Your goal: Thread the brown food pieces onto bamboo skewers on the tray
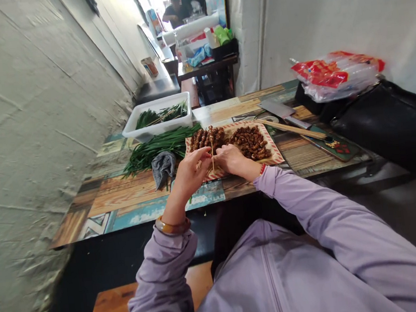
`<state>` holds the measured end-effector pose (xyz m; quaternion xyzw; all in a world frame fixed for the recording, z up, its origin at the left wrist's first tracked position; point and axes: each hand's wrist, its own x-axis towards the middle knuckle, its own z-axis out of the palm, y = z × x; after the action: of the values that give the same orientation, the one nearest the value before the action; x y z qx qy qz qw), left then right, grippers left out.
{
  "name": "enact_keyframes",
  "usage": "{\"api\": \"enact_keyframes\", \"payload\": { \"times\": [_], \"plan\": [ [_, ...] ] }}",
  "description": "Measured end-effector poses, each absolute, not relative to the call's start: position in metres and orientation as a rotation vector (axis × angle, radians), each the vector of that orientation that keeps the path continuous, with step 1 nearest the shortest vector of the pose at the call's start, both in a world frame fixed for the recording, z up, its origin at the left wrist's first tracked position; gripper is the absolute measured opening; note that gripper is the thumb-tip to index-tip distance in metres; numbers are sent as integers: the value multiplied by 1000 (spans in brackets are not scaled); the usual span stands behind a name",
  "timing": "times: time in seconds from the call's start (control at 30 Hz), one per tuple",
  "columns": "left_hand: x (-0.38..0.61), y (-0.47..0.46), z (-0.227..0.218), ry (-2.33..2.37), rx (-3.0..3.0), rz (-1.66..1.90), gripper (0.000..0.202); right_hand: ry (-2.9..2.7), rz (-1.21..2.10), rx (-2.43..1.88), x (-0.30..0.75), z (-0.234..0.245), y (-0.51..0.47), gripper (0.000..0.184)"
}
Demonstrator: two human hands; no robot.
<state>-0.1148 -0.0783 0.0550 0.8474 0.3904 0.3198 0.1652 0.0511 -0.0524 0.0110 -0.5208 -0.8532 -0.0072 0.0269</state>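
My left hand (pixel 191 172) and my right hand (pixel 231 159) meet at the near edge of a patterned tray (pixel 276 156) heaped with brown meat pieces (pixel 248 141). Both hands are closed around a thin bamboo skewer (pixel 212 156) that stands upright between them, with a few meat pieces threaded at its top. Finished skewers of meat (pixel 203 138) lie on the tray's left side. I wear a lilac jacket and an amber bangle on my left wrist.
A bunch of green chives (pixel 154 149) and a grey cloth (pixel 163 165) lie left of the tray. A white tub (pixel 141 128) holds more greens. A cleaver (pixel 281 110), bare skewers (pixel 295 129) and a plastic bag (pixel 336 75) sit to the right. A person sits far back.
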Motion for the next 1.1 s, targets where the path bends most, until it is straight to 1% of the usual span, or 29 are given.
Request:
{"api": "enact_keyframes", "payload": {
  "times": [0.13,0.37,0.47,0.57,0.7,0.8,0.93,1.0,1.1],
  "plan": [
    [-117,-82,54,1101,2506,844,33,-2619,-56,-1601,56,11,-55,31],
    [-98,-72,55,966,2742,692,36,-2480,-110,-1519,95,7,-88,33],
    [-95,-68,52,970,2823,579,36,-2329,-11,-1393,117,-3,-99,30],
    [-98,-67,45,1006,2868,504,34,-2043,132,-1309,135,-11,-103,25],
    [-103,-68,36,1121,2886,474,31,-1731,206,-1284,146,-8,-102,21],
    [-103,-68,35,1187,2865,500,30,-1646,204,-1238,148,2,-100,22],
    [-104,-70,41,1148,2809,587,30,-1648,131,-1179,142,16,-95,21],
    [-108,-73,44,1108,2739,697,29,-1698,57,-1128,136,21,-93,21],
    [-121,-82,45,1117,2509,983,27,-1785,-6,-1051,125,31,-90,22]
  ]
}}
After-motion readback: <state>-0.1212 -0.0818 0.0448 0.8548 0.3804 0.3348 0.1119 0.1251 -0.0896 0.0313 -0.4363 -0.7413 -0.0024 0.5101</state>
